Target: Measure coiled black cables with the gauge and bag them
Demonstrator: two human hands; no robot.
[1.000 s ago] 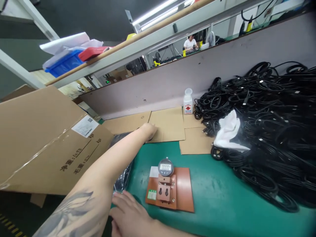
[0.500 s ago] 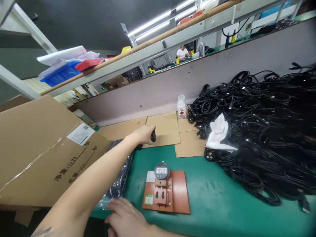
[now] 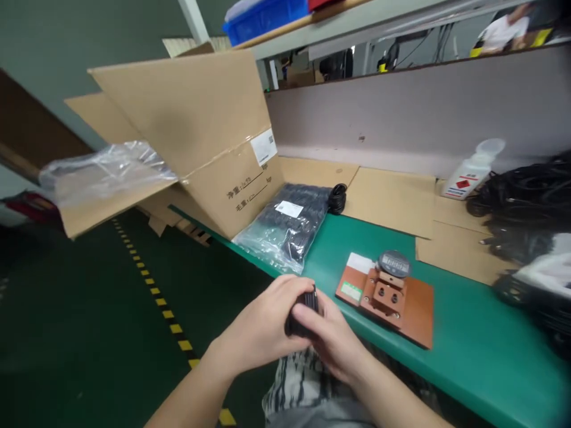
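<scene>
A coiled black cable (image 3: 303, 315) is held between my two hands, in front of the bench edge. My left hand (image 3: 272, 321) wraps round its left side, fingers closed. From the right, my right hand (image 3: 332, 336) grips it with the thumb across its front. Another coiled black cable (image 3: 338, 199) stands beside a clear plastic bag (image 3: 288, 223) of black cables with a white label. To the right of the hands, a digital gauge (image 3: 394, 263) is mounted on a reddish-brown base (image 3: 419, 309) on the green bench (image 3: 468, 356).
An open cardboard box (image 3: 214, 119) stands at the left, plastic film (image 3: 107, 169) over its flap. Flat cardboard (image 3: 392, 202) lies along the back wall. A white bottle (image 3: 468, 175), a black cable pile (image 3: 526, 208) and white cloth (image 3: 548, 270) are at the right. A person (image 3: 502, 32) sits beyond.
The view has swung left and down. My left hand has come back from the rear cardboard, and both hands now meet around a coiled cable near my lap.
</scene>
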